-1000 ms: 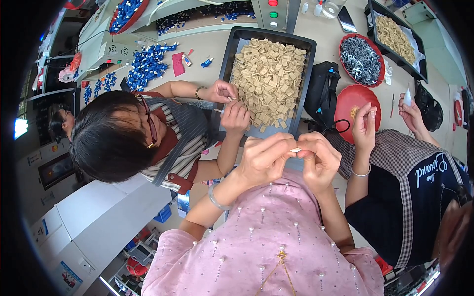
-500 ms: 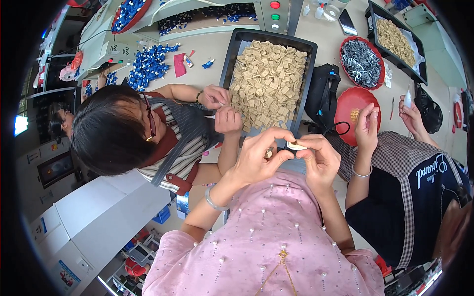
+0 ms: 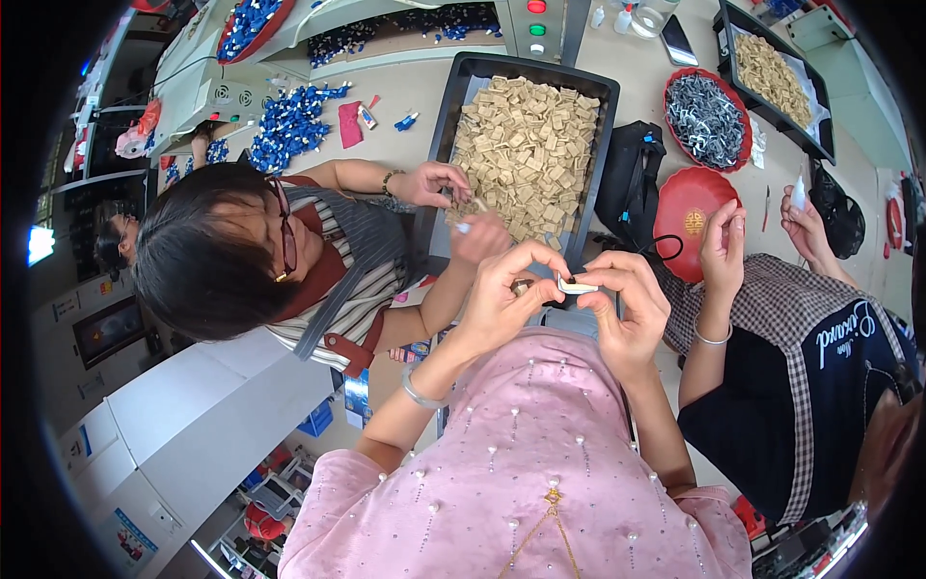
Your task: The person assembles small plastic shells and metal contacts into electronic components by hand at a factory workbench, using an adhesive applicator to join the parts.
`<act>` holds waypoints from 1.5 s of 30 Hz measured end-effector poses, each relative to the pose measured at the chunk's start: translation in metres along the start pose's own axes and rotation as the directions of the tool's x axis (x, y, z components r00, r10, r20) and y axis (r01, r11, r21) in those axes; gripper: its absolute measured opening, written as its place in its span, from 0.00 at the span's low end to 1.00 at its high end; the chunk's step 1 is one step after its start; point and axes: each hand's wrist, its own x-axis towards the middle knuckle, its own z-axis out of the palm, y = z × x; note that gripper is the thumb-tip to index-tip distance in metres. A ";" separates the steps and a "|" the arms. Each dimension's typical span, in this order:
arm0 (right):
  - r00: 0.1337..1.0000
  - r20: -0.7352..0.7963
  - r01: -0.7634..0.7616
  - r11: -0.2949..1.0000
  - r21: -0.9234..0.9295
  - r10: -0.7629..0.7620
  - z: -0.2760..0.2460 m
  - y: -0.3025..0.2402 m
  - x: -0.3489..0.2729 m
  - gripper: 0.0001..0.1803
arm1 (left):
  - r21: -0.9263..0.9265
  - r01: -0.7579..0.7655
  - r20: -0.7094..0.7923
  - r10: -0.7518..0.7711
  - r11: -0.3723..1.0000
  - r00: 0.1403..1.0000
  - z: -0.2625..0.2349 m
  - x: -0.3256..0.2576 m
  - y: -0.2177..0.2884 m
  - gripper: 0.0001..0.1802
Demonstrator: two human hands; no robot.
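Between my two hands, just past the near edge of the black tray (image 3: 610,116), is a small cream-white piece (image 3: 577,287) with a dark spot at its left end. My left hand (image 3: 503,301) pinches that left end between thumb and finger. A small tan piece (image 3: 522,288) is also tucked in its curled fingers. My right hand (image 3: 632,307) is closed with thumb and fingertips on the piece's right end. Beyond my hands, the tray holds a heap of small tan rectangular pieces (image 3: 526,145).
At left, a co-worker's hands (image 3: 479,239) work over the tray's near-left corner. Another co-worker's hand (image 3: 808,227) at right holds a small white bottle (image 3: 799,193). A red plate (image 3: 687,217), a black bag (image 3: 632,183) and a red dish of grey parts (image 3: 709,121) lie between.
My left fingertips have moved slightly onto the piece's left end; my right hand barely shifts. The left co-worker's hands have moved, one blurred. The right co-worker's near hand shifts slightly.
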 end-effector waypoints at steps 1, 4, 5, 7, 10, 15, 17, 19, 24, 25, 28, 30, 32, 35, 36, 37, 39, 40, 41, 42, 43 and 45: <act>1.000 0.010 0.014 1.000 -0.024 -0.014 0.000 -0.002 0.001 0.06 | -0.001 0.000 -0.001 0.000 1.000 1.000 -0.001 0.000 -0.001 0.07; 1.000 0.027 0.012 0.999 -0.048 -0.011 0.000 -0.005 0.004 0.07 | 0.086 -0.166 0.054 0.161 0.982 0.985 -0.005 0.004 -0.002 0.06; 0.999 0.037 -0.003 0.999 -0.045 0.005 -0.001 -0.006 0.004 0.07 | 0.130 -0.204 0.093 0.193 0.970 0.977 -0.006 0.005 -0.001 0.06; 0.999 0.051 -0.001 0.999 -0.040 0.003 -0.001 -0.005 0.003 0.07 | 0.172 -0.242 0.130 0.222 0.955 0.966 -0.010 0.007 0.003 0.07; 0.998 0.064 0.028 0.998 -0.057 -0.024 -0.001 -0.002 0.003 0.08 | 0.452 -0.432 0.259 0.349 0.780 0.901 -0.015 0.012 0.014 0.08; 0.997 0.070 0.049 0.996 -0.080 -0.044 -0.002 -0.003 0.003 0.08 | 0.629 -0.473 0.264 0.403 0.616 0.876 -0.013 0.008 0.028 0.09; 0.996 0.080 0.057 0.995 -0.078 -0.050 -0.001 -0.003 0.004 0.08 | 0.655 -0.499 0.301 0.411 0.568 0.861 -0.017 0.009 0.029 0.09; 0.995 0.070 0.070 0.994 -0.080 -0.065 0.000 -0.004 0.005 0.08 | 0.676 -0.525 0.339 0.414 0.517 0.845 -0.018 0.009 0.031 0.10; 0.991 0.066 0.117 0.991 -0.057 -0.113 0.004 -0.006 0.007 0.08 | 0.718 -0.530 0.377 0.388 0.451 0.841 -0.012 0.011 0.040 0.07; 0.990 0.069 0.129 0.990 -0.058 -0.125 0.005 -0.005 0.006 0.09 | 0.718 -0.529 0.376 0.387 0.452 0.842 -0.012 0.010 0.039 0.07; 0.988 0.046 0.151 0.987 -0.055 -0.148 0.009 -0.005 0.005 0.12 | 0.690 -0.593 0.405 0.458 0.415 0.791 -0.012 0.009 0.028 0.09; 0.987 0.021 0.161 0.986 -0.051 -0.161 0.012 -0.006 0.004 0.13 | 0.671 -0.590 0.326 0.536 0.450 0.779 -0.008 0.008 0.022 0.10; 0.990 -0.025 0.139 0.990 -0.026 -0.140 0.015 -0.007 0.002 0.13 | 0.659 -0.587 0.277 0.573 0.471 0.771 -0.003 0.007 0.015 0.09; 0.984 -0.052 0.171 0.985 -0.025 -0.172 0.017 -0.003 0.001 0.14 | 0.648 -0.576 0.200 0.618 0.499 0.761 0.002 0.007 0.007 0.09; 0.984 -0.052 0.170 0.985 -0.024 -0.172 0.017 -0.002 0.000 0.14 | 0.649 -0.569 0.175 0.628 0.506 0.758 0.004 0.007 0.005 0.09; 0.983 -0.067 0.167 0.986 -0.023 -0.169 0.018 -0.001 -0.001 0.14 | 0.650 -0.568 0.175 0.627 0.505 0.759 0.005 0.008 0.004 0.09; 0.983 -0.080 0.163 0.986 -0.022 -0.164 0.018 0.000 -0.002 0.14 | 0.623 -0.568 0.136 0.641 0.538 0.756 0.009 0.007 0.003 0.10; 0.983 -0.077 0.169 0.985 -0.020 -0.170 0.017 0.000 -0.002 0.14 | 0.623 -0.567 0.135 0.640 0.538 0.756 0.010 0.006 0.002 0.10; 0.982 -0.073 0.176 0.984 -0.018 -0.176 0.017 0.001 -0.003 0.14 | 0.623 -0.553 0.125 0.627 0.553 0.769 0.010 0.005 0.001 0.10; 0.982 -0.073 0.176 0.984 -0.018 -0.177 0.016 0.001 -0.003 0.14 | 0.622 -0.539 0.115 0.615 0.568 0.780 0.011 0.004 0.000 0.10; 0.985 -0.062 0.159 0.987 -0.005 -0.159 0.016 0.002 -0.005 0.14 | 0.623 -0.539 0.115 0.615 0.568 0.780 0.011 0.003 -0.001 0.10; 0.988 -0.052 0.144 0.990 0.006 -0.144 0.015 0.003 -0.005 0.14 | 0.648 -0.532 0.114 0.621 0.545 0.776 0.011 0.003 -0.003 0.10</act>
